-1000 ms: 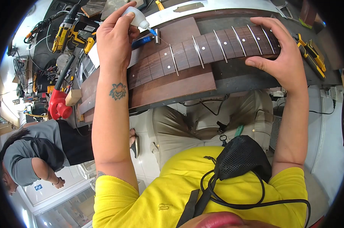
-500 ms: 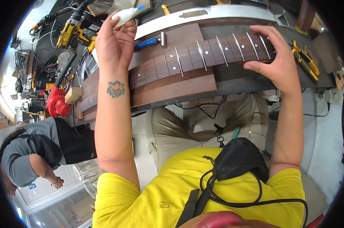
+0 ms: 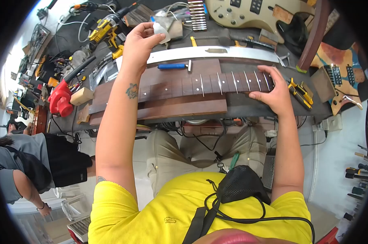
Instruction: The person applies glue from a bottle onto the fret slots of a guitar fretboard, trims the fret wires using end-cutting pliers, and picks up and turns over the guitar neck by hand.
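My left hand (image 3: 141, 42) holds a small white squeeze bottle (image 3: 161, 33) with its blue tip pointing up, above the far side of the bench. A dark wooden fretboard (image 3: 171, 88) with white dots lies across wooden boards (image 3: 184, 110). Several silver fret wires (image 3: 220, 84) stick out past its edges toward the right. At its right end, my right hand (image 3: 273, 91) grips the fretboard, thumb on the near edge and fingers on the far edge. A blue-handled hammer (image 3: 171, 66) lies just beyond the fretboard.
Yellow-handled pliers (image 3: 301, 93) lie right of my right hand. A white strip (image 3: 184, 53) and a guitar body (image 3: 249, 14) are farther back. A yellow drill (image 3: 104, 31) and red blower (image 3: 61, 99) stand left. Another person (image 3: 33, 162) is at lower left.
The bottle has moved away from the fretboard and its tip has turned upward in my left hand. The view has shifted, showing more of the bench's far side. My right hand remains at the fretboard's end.
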The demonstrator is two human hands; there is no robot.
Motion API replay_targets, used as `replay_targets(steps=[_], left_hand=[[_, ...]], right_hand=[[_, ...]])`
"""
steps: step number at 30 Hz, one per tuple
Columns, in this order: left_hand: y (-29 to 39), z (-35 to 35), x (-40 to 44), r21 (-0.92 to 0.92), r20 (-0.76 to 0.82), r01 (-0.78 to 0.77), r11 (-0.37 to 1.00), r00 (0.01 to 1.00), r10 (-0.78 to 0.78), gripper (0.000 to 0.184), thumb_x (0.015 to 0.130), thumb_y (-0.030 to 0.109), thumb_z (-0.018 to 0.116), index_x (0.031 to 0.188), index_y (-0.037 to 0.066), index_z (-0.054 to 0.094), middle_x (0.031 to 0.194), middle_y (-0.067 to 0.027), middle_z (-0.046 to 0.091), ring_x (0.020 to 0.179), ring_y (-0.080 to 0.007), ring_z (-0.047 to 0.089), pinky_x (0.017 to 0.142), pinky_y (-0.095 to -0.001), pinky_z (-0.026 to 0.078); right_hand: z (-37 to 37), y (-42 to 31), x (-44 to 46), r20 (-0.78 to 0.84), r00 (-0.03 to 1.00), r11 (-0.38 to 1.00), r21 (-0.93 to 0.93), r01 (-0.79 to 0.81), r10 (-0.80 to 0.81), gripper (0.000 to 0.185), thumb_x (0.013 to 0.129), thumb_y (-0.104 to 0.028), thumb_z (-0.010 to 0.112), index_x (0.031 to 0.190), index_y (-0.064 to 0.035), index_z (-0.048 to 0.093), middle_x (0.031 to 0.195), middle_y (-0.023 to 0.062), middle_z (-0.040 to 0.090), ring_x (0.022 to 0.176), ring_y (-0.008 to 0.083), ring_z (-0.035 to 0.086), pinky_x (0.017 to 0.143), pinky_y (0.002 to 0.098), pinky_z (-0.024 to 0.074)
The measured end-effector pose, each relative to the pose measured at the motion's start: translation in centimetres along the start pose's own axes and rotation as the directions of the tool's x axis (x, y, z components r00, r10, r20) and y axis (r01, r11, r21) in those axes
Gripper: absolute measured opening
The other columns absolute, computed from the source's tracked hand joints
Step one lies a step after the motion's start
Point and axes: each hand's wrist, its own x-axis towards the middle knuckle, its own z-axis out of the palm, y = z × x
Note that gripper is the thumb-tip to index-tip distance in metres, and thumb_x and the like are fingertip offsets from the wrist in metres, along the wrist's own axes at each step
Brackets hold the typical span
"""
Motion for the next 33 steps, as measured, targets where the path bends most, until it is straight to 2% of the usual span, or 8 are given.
replay_targets(steps=[5, 9, 12, 21, 24, 28, 31, 33], left_hand=[[-4.0, -0.1, 5.1, 0.625, -0.054, 0.029, 0.78, 0.999, 0.006, 0.033, 0.075, 0.014, 0.091, 0.099, 0.0, 0.073, 0.086, -0.007, 0.073, 0.079, -0.0157, 0.07, 0.073, -0.0328, 0.055], [-5.0, 3.6, 5.8, 0.795, -0.025, 0.043, 0.605, 0.999, -0.037, 0.043, 0.069, 0.024, 0.093, 0.101, 0.001, 0.078, 0.095, -0.0154, 0.08, 0.086, -0.031, 0.077, 0.083, -0.0402, 0.059], [-4.7, 5.3, 6.0, 0.86, -0.003, 0.1, 0.5, 0.982, -0.191, 0.042, 0.069, 0.024, 0.093, 0.103, 0.002, 0.08, 0.098, -0.017, 0.081, 0.091, -0.0318, 0.078, 0.087, -0.0405, 0.06], [-4.2, 4.1, 5.2, 0.915, -0.025, 0.035, 0.401, 0.999, -0.031, 0.055, 0.071, 0.036, 0.094, 0.11, 0.0, 0.079, 0.103, -0.0191, 0.08, 0.098, -0.035, 0.077, 0.089, -0.0442, 0.059], [-2.9, 1.6, 2.2, 0.711, -0.092, -0.062, 0.701, 0.979, 0.181, 0.048, 0.084, 0.032, 0.087, 0.115, -0.003, 0.075, 0.103, -0.0175, 0.079, 0.094, -0.0266, 0.076, 0.084, -0.0387, 0.059], [2.1, 1.7, -8.8, 0.586, 0.076, -0.094, 0.805, 0.995, 0.061, 0.028, 0.097, 0.018, 0.076, 0.117, -0.002, 0.072, 0.104, -0.0115, 0.077, 0.095, -0.0199, 0.071, 0.09, -0.035, 0.055], [0.6, 2.2, -12.9, 0.709, 0.296, -0.381, 0.593, 0.925, 0.24, 0.042, 0.089, 0.025, 0.083, 0.12, 0.0, 0.069, 0.118, -0.0164, 0.072, 0.109, -0.0361, 0.067, 0.093, -0.044, 0.052], [0.5, 3.2, -14.5, 0.806, 0.37, -0.437, 0.399, 0.899, 0.235, 0.049, 0.086, 0.032, 0.084, 0.122, 0.003, 0.068, 0.119, -0.0155, 0.072, 0.11, -0.0381, 0.065, 0.095, -0.0454, 0.05]], right_hand=[[0.0, -0.3, -0.1, -0.006, 1.0, 1.0, 0.016, -0.017, 0.017, 0.083, 0.057, -0.029, 0.103, 0.128, -0.0044, 0.069, 0.121, 0.0082, 0.068, 0.119, 0.0265, 0.065, 0.106, 0.0373, 0.0498], [-0.1, 0.0, -0.2, -0.02, 1.0, 1.0, 0.029, -0.002, 0.003, 0.08, 0.058, -0.03, 0.102, 0.127, -0.0048, 0.069, 0.12, 0.009, 0.068, 0.116, 0.0276, 0.066, 0.102, 0.0378, 0.0517], [-0.1, -0.1, -0.6, -0.031, 1.0, 1.0, 0.009, 0.002, -0.001, 0.08, 0.059, -0.033, 0.102, 0.126, -0.0054, 0.069, 0.12, 0.0098, 0.068, 0.115, 0.0288, 0.067, 0.101, 0.0386, 0.0523], [-0.1, 0.7, -0.2, -0.008, 1.0, 1.0, 0.012, -0.02, 0.02, 0.083, 0.058, -0.037, 0.102, 0.129, -0.0068, 0.069, 0.122, 0.0086, 0.068, 0.115, 0.0286, 0.068, 0.099, 0.0377, 0.0535], [-0.3, 0.9, -0.5, -0.016, 1.0, 1.0, -0.01, -0.007, 0.007, 0.082, 0.06, -0.035, 0.101, 0.129, -0.0063, 0.069, 0.124, 0.0091, 0.068, 0.118, 0.0285, 0.066, 0.103, 0.0377, 0.0519], [-0.4, 0.7, -0.6, -0.023, 0.999, 0.998, -0.047, -0.028, 0.027, 0.082, 0.06, -0.032, 0.102, 0.13, -0.0057, 0.068, 0.126, 0.0104, 0.067, 0.121, 0.0299, 0.065, 0.106, 0.0386, 0.0504], [-0.2, 1.1, -0.8, -0.035, 0.999, 0.996, -0.084, 0.023, -0.026, 0.082, 0.062, -0.033, 0.101, 0.132, -0.006, 0.067, 0.128, 0.0089, 0.066, 0.121, 0.0283, 0.064, 0.105, 0.0383, 0.0502], [-0.2, 1.2, -0.5, -0.201, 0.979, 0.996, 0.084, 0.043, -0.025, 0.075, 0.071, -0.042, 0.097, 0.131, -0.0079, 0.068, 0.127, 0.0086, 0.067, 0.123, 0.0272, 0.063, 0.106, 0.0405, 0.0501]])
